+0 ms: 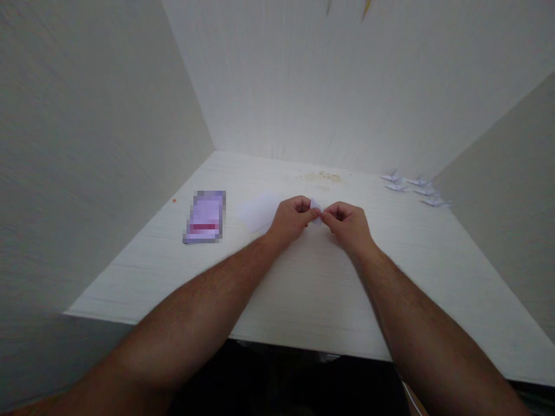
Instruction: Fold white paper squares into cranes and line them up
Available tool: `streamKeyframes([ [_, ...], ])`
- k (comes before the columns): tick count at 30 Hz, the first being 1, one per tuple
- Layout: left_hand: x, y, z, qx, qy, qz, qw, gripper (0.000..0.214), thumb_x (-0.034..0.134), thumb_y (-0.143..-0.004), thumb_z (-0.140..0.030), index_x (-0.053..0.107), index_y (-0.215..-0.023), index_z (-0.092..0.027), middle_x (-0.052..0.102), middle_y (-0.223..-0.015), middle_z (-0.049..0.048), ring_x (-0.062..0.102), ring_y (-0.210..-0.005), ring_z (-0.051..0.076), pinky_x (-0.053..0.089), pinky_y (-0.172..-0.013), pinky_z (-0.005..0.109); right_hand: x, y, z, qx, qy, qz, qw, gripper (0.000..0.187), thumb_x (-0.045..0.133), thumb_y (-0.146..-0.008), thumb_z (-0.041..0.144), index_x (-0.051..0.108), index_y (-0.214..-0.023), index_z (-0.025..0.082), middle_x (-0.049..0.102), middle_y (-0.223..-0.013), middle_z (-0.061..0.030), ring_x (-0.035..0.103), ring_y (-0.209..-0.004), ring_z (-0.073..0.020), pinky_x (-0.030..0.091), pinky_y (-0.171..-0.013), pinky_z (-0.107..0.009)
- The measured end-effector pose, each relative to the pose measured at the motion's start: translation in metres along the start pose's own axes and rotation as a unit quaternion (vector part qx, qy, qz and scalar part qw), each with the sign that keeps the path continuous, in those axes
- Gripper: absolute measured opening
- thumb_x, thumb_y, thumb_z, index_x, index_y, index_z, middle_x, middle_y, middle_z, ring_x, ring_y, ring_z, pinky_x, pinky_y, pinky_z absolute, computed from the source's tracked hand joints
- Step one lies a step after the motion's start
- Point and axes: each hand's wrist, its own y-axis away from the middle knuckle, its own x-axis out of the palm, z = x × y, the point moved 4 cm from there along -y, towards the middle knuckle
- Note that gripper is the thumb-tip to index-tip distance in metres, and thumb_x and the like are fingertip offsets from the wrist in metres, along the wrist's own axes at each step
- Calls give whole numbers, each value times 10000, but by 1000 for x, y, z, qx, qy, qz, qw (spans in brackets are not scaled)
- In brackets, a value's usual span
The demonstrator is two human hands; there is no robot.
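Note:
Near the middle of the table, my left hand (295, 217) pinches a small folded piece of white paper (315, 209) between thumb and fingers. My right hand (348, 224) grips the same paper at its right edge, thumb and fingertips pressed together. Part of the paper is hidden behind the fingertips, so its full shape is unclear. White paper sheets (259, 211) lie flat just left of my left hand, partly covered by it. Several folded white paper cranes (396, 187) sit at the far right of the table.
A purple, pixelated rectangular item (205, 216) lies on the left of the white table (312, 289). A tiny orange bit (174, 200) is near the left edge. Pale walls (303, 86) enclose the back and both sides. A brownish worn patch (323, 176) marks the back.

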Motion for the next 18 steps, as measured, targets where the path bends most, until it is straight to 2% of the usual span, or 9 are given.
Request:
streamKeyframes([
  [7,-2,1,-2,-7,12,-28,1000,234,744,-661,-335,576,-656,-173,550,-576,-40,462,-522,79,365,-520,232,-2,0,2,-8,20,10,1000,190,636,-715,318,568,-595,187,486,-516,46,382,-487,-84,279,-473,-248],
  [18,-3,1,-1,-4,30,-59,998,179,727,-656,-259,581,-599,-172,514,-518,-43,440,-516,82,329,-518,235,2,1,4,-26,21,36,999,138,630,-730,277,602,-627,189,535,-563,33,427,-530,-95,321,-515,-253],
])
